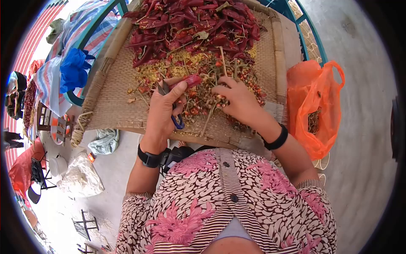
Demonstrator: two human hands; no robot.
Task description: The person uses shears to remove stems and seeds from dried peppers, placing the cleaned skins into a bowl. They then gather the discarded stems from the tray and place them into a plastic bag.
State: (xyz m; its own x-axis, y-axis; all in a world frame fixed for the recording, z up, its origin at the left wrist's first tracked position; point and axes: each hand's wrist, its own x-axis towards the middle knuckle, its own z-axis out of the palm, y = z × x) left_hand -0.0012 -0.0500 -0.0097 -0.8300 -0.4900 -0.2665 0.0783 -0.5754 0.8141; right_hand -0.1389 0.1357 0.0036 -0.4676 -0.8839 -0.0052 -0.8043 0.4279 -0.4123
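My left hand (pixel 164 103) is closed around a pair of scissors with a blue handle (pixel 179 122); the dark blades point up past the thumb. Between that thumb and the fingers is a dried red chili (pixel 192 81). My right hand (pixel 239 99) is curled in the heap of cut chili stems and caps (pixel 203 101), its fingers bent around some of the stems. Behind both hands lies a large pile of dried red chilies (pixel 190 25), with loose yellow seeds (pixel 182 61) in front of it. All of this rests on a woven bamboo tray (pixel 114 106).
An orange plastic bag (pixel 311 110) with dry stems inside hangs at the tray's right side. A blue plastic bag (pixel 74 70) is tied to the teal metal frame (pixel 91 27) on the left. Clear plastic bags (pixel 80 178) and small stools (pixel 84 224) stand on the floor.
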